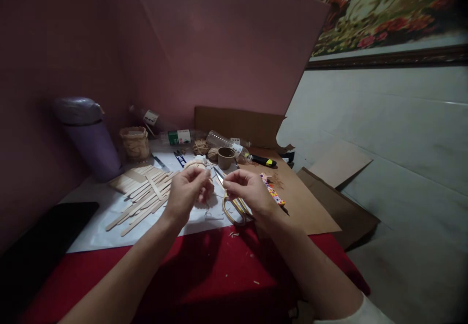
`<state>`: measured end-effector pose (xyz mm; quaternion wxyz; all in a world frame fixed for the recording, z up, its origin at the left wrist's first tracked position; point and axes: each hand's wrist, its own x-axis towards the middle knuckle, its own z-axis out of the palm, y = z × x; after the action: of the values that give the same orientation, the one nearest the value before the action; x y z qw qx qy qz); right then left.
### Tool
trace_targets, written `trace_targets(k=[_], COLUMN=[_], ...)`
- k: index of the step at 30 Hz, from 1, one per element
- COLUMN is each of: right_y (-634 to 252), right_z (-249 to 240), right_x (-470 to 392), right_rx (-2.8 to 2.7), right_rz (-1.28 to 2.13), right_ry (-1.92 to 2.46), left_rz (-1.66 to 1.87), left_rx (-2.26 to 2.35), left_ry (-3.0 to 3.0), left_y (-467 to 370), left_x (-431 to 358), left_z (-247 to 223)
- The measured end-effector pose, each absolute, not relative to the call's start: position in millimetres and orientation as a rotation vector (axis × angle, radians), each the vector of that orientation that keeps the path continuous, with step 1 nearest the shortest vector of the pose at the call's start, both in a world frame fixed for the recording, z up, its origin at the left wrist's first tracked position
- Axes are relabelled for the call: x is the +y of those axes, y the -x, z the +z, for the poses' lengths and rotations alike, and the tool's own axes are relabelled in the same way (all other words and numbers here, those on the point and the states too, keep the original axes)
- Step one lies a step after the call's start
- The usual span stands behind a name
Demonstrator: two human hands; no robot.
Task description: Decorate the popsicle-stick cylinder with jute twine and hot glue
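My left hand is raised over the white paper with its fingers pinched together. A pale bit shows at its fingertips, too small to name. My right hand is also closed in a pinch, a short gap away, and what it grips is hidden or too fine to see. Under the right hand lie gold-handled scissors, their blades pointing away to the upper left. Behind the left hand sits a pale round thing, partly covered by the fingers.
Wooden craft sticks lie piled on the left. Behind stand a purple bottle, a woven-looking cup and a small brown cup. Plastic bottles, a ball of twine and a utility knife lie further back. Cardboard covers the right.
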<state>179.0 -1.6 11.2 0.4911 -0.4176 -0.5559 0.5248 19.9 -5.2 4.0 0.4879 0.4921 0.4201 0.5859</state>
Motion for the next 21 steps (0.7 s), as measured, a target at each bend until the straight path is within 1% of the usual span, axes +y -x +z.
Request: trace_targets(k=[3,5,8,14,19,21], right_y=[-169.3,-161.3,-150.2,-138.7,-140.5,-143.8], right_z=[9.2,3.7,-8.5,-24.9,-24.3,-22.6], right_x=[23.0,40.0,59.1,62.6,51.5,48.1], right_rx=[-1.259,-1.222,-1.184,-1.153,-1.131,-1.114], right_rz=[1.226,1.193,1.158,1.217,1.293,1.301], right_ry=[1.1,1.111,1.128,1.095,1.008,0.968], left_rz=[1.691,1.698,1.594,1.457,1.4,1.433], left_rx=[1.332,1.512,1.669,1.645,1.545,1.421], left_ry=[-1.099,-1.121,-1.1,-1.03,-0.95,-0.833], left_y=[-9.7,-4.4,-1.1,-5.1,-13.2,-15.8], left_x=[6.3,13.5,20.1,20.2,11.1,7.5], left_z=[3.4,-0.4,-8.0,-16.6,-5.0,1.1])
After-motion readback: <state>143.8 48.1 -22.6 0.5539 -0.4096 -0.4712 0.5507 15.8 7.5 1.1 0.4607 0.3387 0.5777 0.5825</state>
